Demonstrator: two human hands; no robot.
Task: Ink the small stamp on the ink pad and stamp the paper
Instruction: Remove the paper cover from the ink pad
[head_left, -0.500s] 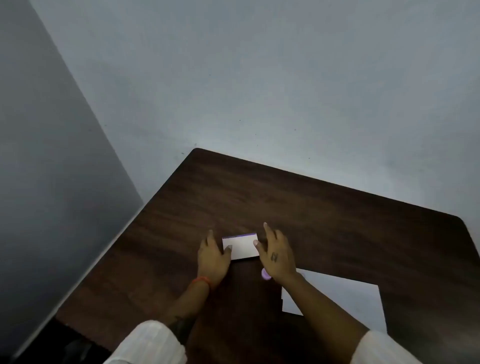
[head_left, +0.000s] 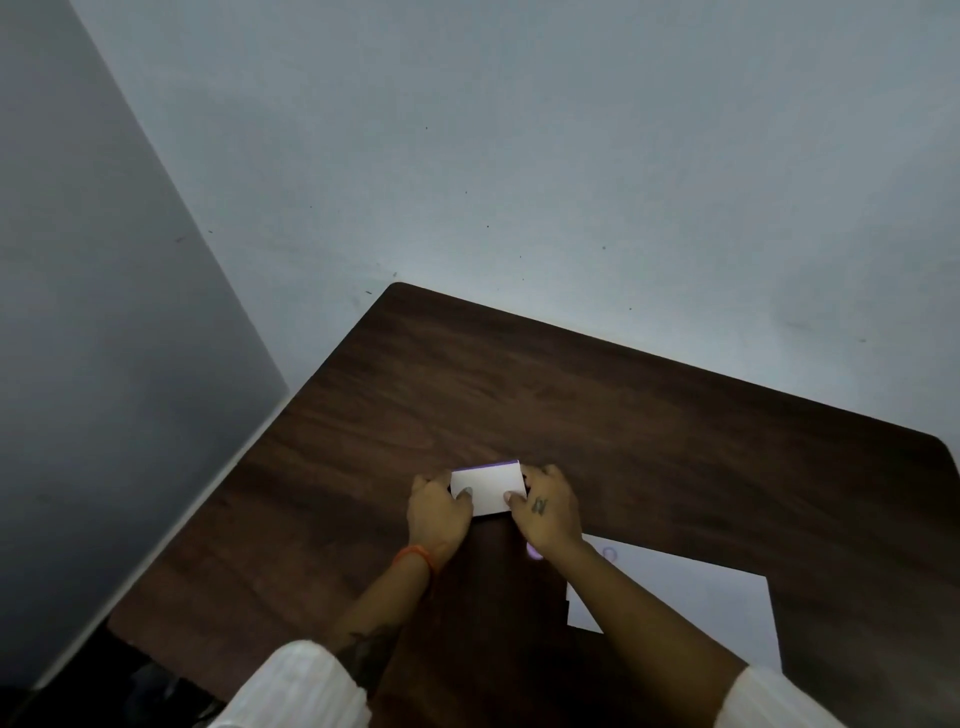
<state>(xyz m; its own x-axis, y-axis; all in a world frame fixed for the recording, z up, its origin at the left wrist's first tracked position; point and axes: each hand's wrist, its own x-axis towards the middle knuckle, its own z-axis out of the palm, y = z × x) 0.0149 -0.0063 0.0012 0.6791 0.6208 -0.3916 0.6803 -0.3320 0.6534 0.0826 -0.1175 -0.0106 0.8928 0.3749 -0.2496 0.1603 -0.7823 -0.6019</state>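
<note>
Head view: starting at the left, my left hand (head_left: 439, 512) has its grip curled round the left end of the ink pad box (head_left: 487, 489), thumb on its white lid, the box sitting about mid-tabletop (head_left: 571, 395). My right hand (head_left: 548, 512) clasps the box's right end the same way. I judge the box is being opened or closed; which, I cannot tell. Under the right wrist a pale purple thing peeks out, probably the small stamp (head_left: 534, 554), mostly hidden. Further right, towards the near right corner, lies the paper (head_left: 696, 603), with a faint round mark (head_left: 610, 554) near its far edge, possibly an earlier print. The pad surface itself is not visible, and the sleeves are cut off.
</note>
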